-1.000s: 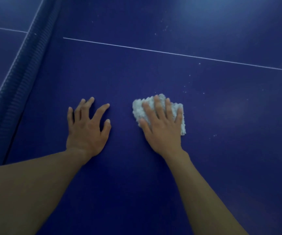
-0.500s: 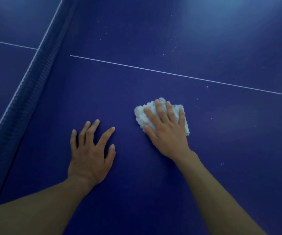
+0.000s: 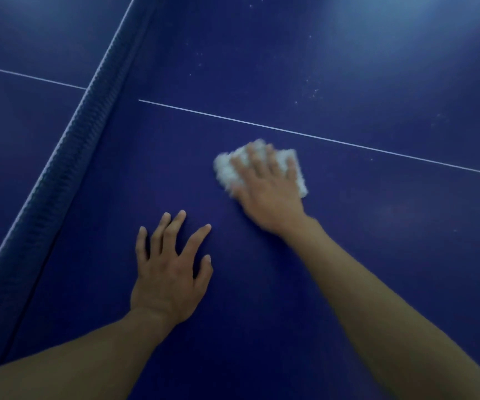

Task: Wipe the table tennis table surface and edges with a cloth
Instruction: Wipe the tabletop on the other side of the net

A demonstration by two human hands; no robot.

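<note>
The net [image 3: 68, 174] crosses the worktop [image 3: 377, 255] diagonally, from lower left to upper centre. Both hands lie on the worktop, right of the net. The left hand [image 3: 169, 272] lies flat, nearer the person. The right hand [image 3: 267, 194] is farther out, on the cloth [image 3: 227, 171], just short of the line [image 3: 319, 137]. Specks [image 3: 310, 93] lie beyond that line.

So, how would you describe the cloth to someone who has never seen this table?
On the blue table, right of the net and on the near side of the white line, the cloth lies flat under the right hand. It is the only white, fluffy thing there.
</note>
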